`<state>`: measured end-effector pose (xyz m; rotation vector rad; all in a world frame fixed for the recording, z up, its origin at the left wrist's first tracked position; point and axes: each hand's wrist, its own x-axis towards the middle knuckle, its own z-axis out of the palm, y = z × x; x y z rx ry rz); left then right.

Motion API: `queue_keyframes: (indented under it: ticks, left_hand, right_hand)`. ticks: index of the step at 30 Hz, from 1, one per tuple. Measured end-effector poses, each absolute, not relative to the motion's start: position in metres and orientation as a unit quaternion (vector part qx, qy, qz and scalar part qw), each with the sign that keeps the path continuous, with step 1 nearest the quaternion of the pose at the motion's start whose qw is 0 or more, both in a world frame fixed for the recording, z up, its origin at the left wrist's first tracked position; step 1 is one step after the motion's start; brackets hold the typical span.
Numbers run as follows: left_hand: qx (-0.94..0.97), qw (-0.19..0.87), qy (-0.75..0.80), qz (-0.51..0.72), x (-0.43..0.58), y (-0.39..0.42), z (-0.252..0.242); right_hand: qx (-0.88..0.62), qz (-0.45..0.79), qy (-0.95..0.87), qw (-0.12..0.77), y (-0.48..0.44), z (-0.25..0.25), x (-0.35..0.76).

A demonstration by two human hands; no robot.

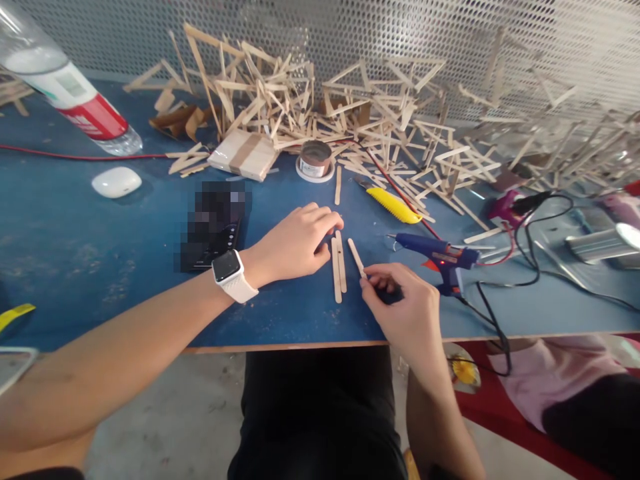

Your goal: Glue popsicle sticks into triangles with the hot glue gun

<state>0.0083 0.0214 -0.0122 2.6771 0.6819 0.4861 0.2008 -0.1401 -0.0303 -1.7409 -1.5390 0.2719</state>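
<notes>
My left hand (299, 241), with a white smartwatch on the wrist, rests on the blue table (100, 253). Its curled fingertips press on the upper ends of two flat wooden sticks (339, 268) lying side by side. My right hand (400, 303) pinches the near end of a third wooden stick (356, 257), which slants up to the left just right of the pair. A blue glue gun (435, 252) lies on the table right of that hand, nozzle pointing left.
A big heap of stick frames (350, 107) fills the table's back. Also there: a yellow utility knife (393, 205), a tape roll (315, 160), a bundle of sticks (244, 155), a dark phone (216, 225), a white case (117, 181), a bottle (65, 87), black cables (530, 253).
</notes>
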Motion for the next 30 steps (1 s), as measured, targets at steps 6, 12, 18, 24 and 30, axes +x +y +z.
queue_keyframes:
  ticks: [6, 12, 18, 24, 30]
  left_hand:
    - [0.946, 0.166, 0.226, 0.161, 0.009, 0.018, -0.016]
    - [0.939, 0.197, 0.238, 0.154, 0.01, 0.017, -0.016]
    - [0.92, 0.27, 0.249, 0.136, 0.008, 0.021, -0.01]
    - [0.92, 0.28, 0.242, 0.133, 0.005, 0.024, -0.008]
    - [0.947, 0.209, 0.218, 0.114, 0.006, 0.019, -0.01]
  right_hand:
    - [-0.656, 0.104, -0.658, 0.354, -0.14, -0.028, 0.201]
    - [-0.636, 0.079, -0.7, 0.315, -0.141, -0.03, 0.199]
    - [-0.634, 0.091, -0.689, 0.34, -0.137, -0.035, 0.201]
    - [-0.639, 0.024, -0.658, 0.398, -0.155, -0.016, 0.199]
    - [-0.669, -0.174, -0.578, 0.433, -0.169, 0.049, 0.26]
